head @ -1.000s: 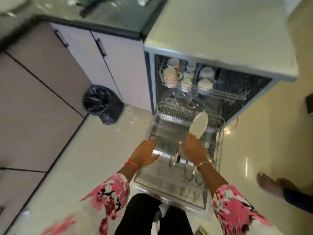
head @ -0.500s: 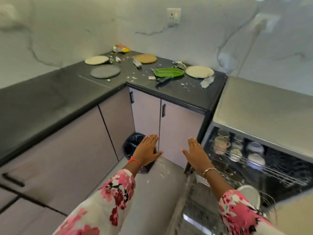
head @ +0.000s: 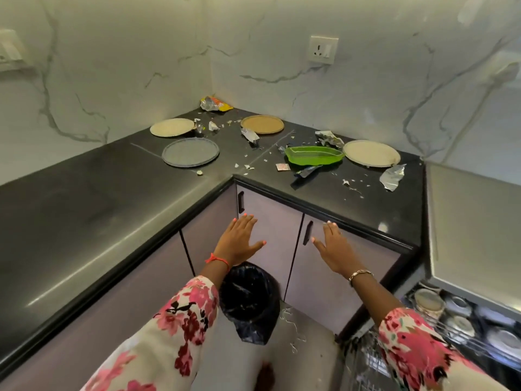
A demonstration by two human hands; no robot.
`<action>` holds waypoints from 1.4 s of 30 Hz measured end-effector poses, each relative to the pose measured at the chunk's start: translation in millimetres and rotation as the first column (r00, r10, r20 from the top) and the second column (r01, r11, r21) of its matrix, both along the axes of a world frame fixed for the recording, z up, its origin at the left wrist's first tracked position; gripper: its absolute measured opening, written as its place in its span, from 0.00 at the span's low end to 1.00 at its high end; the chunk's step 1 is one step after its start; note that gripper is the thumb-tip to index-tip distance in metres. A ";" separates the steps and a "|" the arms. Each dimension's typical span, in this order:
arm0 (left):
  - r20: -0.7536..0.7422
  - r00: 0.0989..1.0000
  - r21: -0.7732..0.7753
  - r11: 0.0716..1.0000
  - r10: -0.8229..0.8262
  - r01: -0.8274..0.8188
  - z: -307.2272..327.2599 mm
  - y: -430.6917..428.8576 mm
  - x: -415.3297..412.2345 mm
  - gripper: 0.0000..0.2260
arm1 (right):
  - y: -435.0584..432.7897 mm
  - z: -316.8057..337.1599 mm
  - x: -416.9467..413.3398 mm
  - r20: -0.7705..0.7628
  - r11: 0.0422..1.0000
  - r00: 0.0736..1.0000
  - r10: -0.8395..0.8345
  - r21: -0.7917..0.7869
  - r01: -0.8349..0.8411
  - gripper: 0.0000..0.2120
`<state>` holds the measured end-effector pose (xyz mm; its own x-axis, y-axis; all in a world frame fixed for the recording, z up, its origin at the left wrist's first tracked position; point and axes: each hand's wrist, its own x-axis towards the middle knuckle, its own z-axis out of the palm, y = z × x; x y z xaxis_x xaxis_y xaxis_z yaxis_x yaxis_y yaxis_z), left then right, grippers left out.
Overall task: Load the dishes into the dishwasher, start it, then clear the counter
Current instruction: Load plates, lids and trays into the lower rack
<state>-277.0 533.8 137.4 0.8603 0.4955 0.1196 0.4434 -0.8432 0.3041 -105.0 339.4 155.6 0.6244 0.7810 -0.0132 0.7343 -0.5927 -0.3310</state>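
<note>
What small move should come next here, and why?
Likely reach the right hand up to the cream plate at the right end of the counter, nearest the open dishwasher. It and the left hand are open and empty, and plates lie unloaded.

White marbled wall (head: 112, 66) with a socket (head: 323, 49) above the corner, switch plate (head: 10, 50) far left. Lilac cabinet doors (head: 275, 221) with black handles (head: 240, 202). Black-bagged bin (head: 249, 303) stands on the floor (head: 310, 359) just before the doors, pale scraps (head: 293, 325) beside it.
</note>
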 end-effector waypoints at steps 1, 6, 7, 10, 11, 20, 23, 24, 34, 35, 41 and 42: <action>0.002 1.000 -0.002 1.000 -0.002 0.002 -0.6 14.3 11.9 0.31 | 14.6 0.5 12.4 -0.008 1.000 1.000 -0.006 -0.002 0.006 0.29; 0.021 1.000 -0.040 0.999 -0.011 0.012 -4.2 85.5 86.6 0.31 | 91.8 2.8 91.8 -0.010 0.995 0.997 -0.076 0.068 0.077 0.25; 0.019 1.000 -0.058 0.998 -0.014 0.015 -4.6 99.2 103.7 0.31 | 107.4 4.2 109.8 -0.032 0.992 0.995 -0.098 0.072 0.100 0.24; 0.012 1.000 -0.081 0.996 -0.027 0.027 -4.8 134.4 150.0 0.31 | 146.8 8.2 154.8 -0.055 0.984 0.986 -0.158 0.079 0.162 0.22; 0.012 0.999 -0.084 0.996 -0.030 0.031 -3.6 145.6 165.4 0.31 | 159.7 9.6 169.8 -0.065 0.978 0.981 -0.183 0.091 0.189 0.22; -0.080 0.995 -0.137 0.990 -0.056 0.044 -16.2 207.3 255.0 0.38 | 243.0 13.3 265.6 -0.515 0.696 0.675 -0.529 0.191 0.692 0.15; -0.067 0.997 -0.080 0.997 -0.029 0.024 -29.3 213.0 262.0 0.42 | 258.8 5.4 285.8 -0.610 0.560 0.524 -0.595 0.153 0.814 0.19; -0.055 0.998 -0.039 0.999 -0.024 0.021 -31.9 212.1 261.8 0.42 | 261.5 3.9 290.5 -0.622 0.526 0.488 -0.612 0.141 0.839 0.19; -0.034 0.999 -0.005 1.000 -0.019 0.019 -38.2 212.8 262.8 0.39 | 276.0 7.0 311.6 -0.742 0.267 0.291 -0.603 0.156 0.951 0.12; -0.033 0.999 -0.006 1.000 -0.018 0.018 -38.3 213.0 263.0 0.39 | 277.6 10.3 312.4 -0.752 0.246 0.302 -0.586 0.189 0.951 0.11; -0.031 0.999 -0.019 1.000 -0.016 0.016 -39.4 214.7 262.0 0.39 | 295.0 25.2 314.1 -0.851 0.100 0.241 -0.466 0.220 0.970 0.16; -0.029 0.999 -0.020 1.000 -0.017 0.016 -39.4 214.7 262.3 0.39 | 296.8 26.3 313.4 -0.856 0.082 0.232 -0.463 0.219 0.972 0.15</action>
